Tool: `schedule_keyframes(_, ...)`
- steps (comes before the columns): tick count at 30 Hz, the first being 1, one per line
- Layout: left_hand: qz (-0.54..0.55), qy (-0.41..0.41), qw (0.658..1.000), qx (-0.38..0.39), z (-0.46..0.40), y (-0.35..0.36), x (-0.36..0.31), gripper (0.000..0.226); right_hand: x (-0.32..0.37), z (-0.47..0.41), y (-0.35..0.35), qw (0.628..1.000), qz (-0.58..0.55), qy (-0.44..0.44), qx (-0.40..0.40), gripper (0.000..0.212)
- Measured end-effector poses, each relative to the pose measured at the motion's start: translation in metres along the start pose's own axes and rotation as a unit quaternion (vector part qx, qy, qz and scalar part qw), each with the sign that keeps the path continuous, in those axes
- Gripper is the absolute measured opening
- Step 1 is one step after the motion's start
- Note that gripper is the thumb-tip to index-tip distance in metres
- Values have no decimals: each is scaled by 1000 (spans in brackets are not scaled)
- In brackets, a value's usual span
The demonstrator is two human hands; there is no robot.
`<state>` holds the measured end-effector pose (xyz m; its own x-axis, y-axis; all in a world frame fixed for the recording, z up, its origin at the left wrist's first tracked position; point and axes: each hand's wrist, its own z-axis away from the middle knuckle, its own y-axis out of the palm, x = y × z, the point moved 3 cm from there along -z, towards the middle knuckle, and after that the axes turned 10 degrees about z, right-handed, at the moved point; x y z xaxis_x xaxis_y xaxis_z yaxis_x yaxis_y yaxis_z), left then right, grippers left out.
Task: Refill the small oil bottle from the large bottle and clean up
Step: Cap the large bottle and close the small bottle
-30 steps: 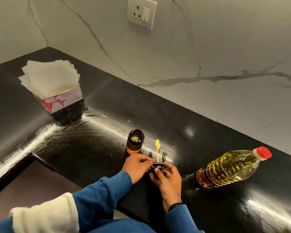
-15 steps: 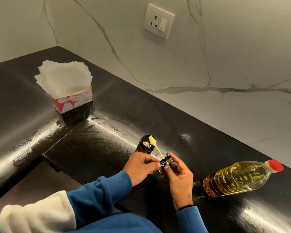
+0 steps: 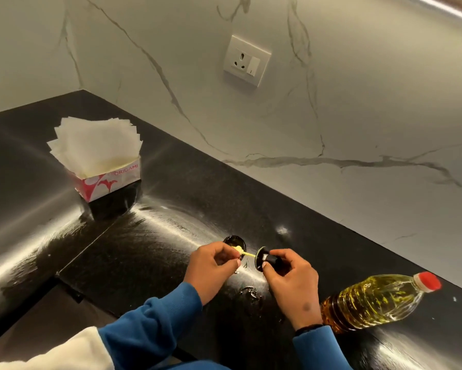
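The small dark oil bottle (image 3: 233, 242) stands uncapped on the black counter, mostly hidden behind my left hand (image 3: 211, 265). My left hand pinches the yellow tip of the cap's thin tube (image 3: 247, 253). The black cap (image 3: 268, 260) is turned on its side and gripped by my right hand (image 3: 291, 279), just right of the bottle. The large clear bottle of yellow oil (image 3: 376, 300) with a red cap stands at the right, close to my right wrist.
A tissue box (image 3: 107, 177) full of white tissues stands at the back left. A small metal piece (image 3: 251, 291) lies on the counter between my hands. The marble wall with a socket (image 3: 247, 60) runs behind the black counter (image 3: 171, 198).
The cap went from standing on the counter to being lifted and turned sideways. My left hand moved from the cap to pinching the tube's tip. The view tilted upward.
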<state>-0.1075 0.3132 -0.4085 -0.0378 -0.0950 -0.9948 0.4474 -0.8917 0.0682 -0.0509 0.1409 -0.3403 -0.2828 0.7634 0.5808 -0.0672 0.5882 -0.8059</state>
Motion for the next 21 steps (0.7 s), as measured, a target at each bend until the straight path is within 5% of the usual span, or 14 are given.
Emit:
schedule_keyframes(6,-128,153,979,-35,-13,0,-8,47,33,-39,-4,993,94,-53,56,15)
schedule_keyframes(12,-160,104,982,15,-28,9,5,71,58,-65,11,965,202,-77,150,18)
schedule_keyframes(21,-111,79,991,5,-47,2,17,68,68,-75,28,924,296,-104,220,18)
